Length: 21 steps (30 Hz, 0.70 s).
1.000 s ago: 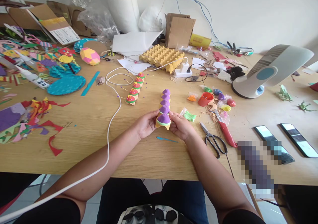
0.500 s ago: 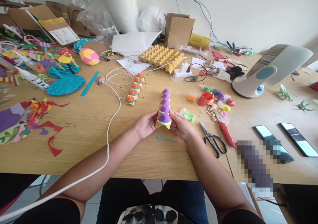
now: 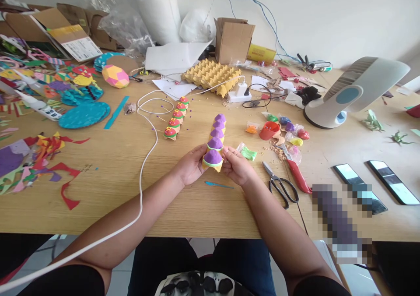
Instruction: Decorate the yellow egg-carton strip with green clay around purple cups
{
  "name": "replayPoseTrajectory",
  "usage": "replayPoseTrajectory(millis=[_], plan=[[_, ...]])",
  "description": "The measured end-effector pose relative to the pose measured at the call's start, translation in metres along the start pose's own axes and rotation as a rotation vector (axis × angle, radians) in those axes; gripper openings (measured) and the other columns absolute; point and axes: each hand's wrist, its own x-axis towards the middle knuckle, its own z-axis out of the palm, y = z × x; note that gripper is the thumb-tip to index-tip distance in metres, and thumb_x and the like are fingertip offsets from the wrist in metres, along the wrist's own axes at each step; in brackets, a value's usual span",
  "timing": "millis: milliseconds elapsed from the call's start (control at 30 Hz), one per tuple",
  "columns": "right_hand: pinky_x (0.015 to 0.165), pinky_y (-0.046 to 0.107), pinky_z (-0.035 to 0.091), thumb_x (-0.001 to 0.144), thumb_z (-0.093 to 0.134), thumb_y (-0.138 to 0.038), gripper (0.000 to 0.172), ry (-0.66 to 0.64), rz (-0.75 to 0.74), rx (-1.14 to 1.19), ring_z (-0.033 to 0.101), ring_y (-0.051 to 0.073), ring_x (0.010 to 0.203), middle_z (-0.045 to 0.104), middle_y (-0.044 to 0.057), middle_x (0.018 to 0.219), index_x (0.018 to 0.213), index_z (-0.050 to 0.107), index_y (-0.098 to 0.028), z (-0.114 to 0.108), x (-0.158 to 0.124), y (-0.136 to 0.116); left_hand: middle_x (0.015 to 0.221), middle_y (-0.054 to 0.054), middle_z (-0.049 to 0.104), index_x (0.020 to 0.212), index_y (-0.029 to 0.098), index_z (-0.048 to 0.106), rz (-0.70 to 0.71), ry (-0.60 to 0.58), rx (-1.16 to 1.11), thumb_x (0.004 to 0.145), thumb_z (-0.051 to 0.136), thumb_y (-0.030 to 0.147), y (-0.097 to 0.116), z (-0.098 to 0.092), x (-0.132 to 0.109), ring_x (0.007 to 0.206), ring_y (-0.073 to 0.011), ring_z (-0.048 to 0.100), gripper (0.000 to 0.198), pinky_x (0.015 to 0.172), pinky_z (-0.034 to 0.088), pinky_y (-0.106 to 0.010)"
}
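Between my hands is an egg-carton strip (image 3: 215, 143) with several bumps capped in purple clay and edged in pale green over yellow. My left hand (image 3: 193, 167) grips the left side of its near end, fingers closed. Opposite it, my right hand (image 3: 236, 166) pinches the right side of that same end. A thin blue modelling tool (image 3: 219, 185) lies on the table just below the strip. Beyond my left hand stands a second egg-carton strip (image 3: 176, 118), decorated in red, green and yellow, with small pins scattered around it. A green clay packet (image 3: 247, 152) lies past my right hand.
A white cable (image 3: 141, 182) crosses over my left forearm. Scissors (image 3: 278, 184), a red-handled knife (image 3: 298, 173) and two phones (image 3: 392, 182) lie to the right. A yellow egg tray (image 3: 211, 76), a power strip (image 3: 239, 94) and a white fan (image 3: 354, 92) stand farther back.
The purple-capped strip has tilted and turned slightly, its near end shifting a little left. Both hands keep their hold on it. The whole view has shifted slightly.
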Motion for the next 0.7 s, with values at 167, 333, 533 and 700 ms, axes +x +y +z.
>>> replayPoseTrajectory(millis=[167, 333, 533, 700], plan=[[0.043, 0.018, 0.015, 0.069, 0.086, -0.045, 0.044, -0.005, -0.023, -0.031, 0.024, 0.003, 0.045, 0.039, -0.009, 0.057, 0.073, 0.05, -0.019, 0.0004, -0.0011, -0.0004, 0.094, -0.005, 0.074, 0.102, 0.014, 0.074, 0.03, -0.041, 0.047, 0.085, 0.074, 0.033, -0.0001, 0.0035, -0.0035, 0.078, -0.0134, 0.066, 0.025, 0.068, 0.051, -0.022], [0.043, 0.018, 0.016, 0.072, 0.084, -0.047, 0.045, -0.03, -0.055, -0.045, 0.022, 0.003, 0.046, 0.04, -0.008, 0.057, 0.069, 0.049, -0.019, 0.0019, -0.0028, -0.0008, 0.098, -0.008, 0.073, 0.1, 0.014, 0.073, 0.057, -0.095, 0.102, 0.086, 0.071, 0.037, -0.0005, 0.0019, -0.0039, 0.086, -0.017, 0.066, 0.027, 0.073, 0.052, -0.025], [0.043, 0.019, 0.016, 0.071, 0.083, -0.05, 0.046, -0.014, -0.065, -0.061, 0.021, 0.004, 0.047, 0.041, -0.008, 0.058, 0.067, 0.05, -0.019, 0.0023, -0.0022, -0.0011, 0.095, -0.008, 0.073, 0.096, 0.014, 0.071, 0.065, -0.12, 0.146, 0.086, 0.07, 0.042, -0.0011, 0.0015, -0.0054, 0.086, -0.0197, 0.067, 0.03, 0.075, 0.051, -0.029], [0.043, 0.019, 0.014, 0.069, 0.084, -0.049, 0.046, -0.003, -0.052, -0.041, 0.022, 0.004, 0.047, 0.042, -0.007, 0.057, 0.066, 0.049, -0.019, 0.002, -0.003, -0.003, 0.094, -0.01, 0.074, 0.095, 0.013, 0.073, 0.092, -0.178, 0.188, 0.087, 0.068, 0.044, -0.001, 0.0054, -0.0073, 0.086, -0.0209, 0.067, 0.032, 0.075, 0.051, -0.03]])
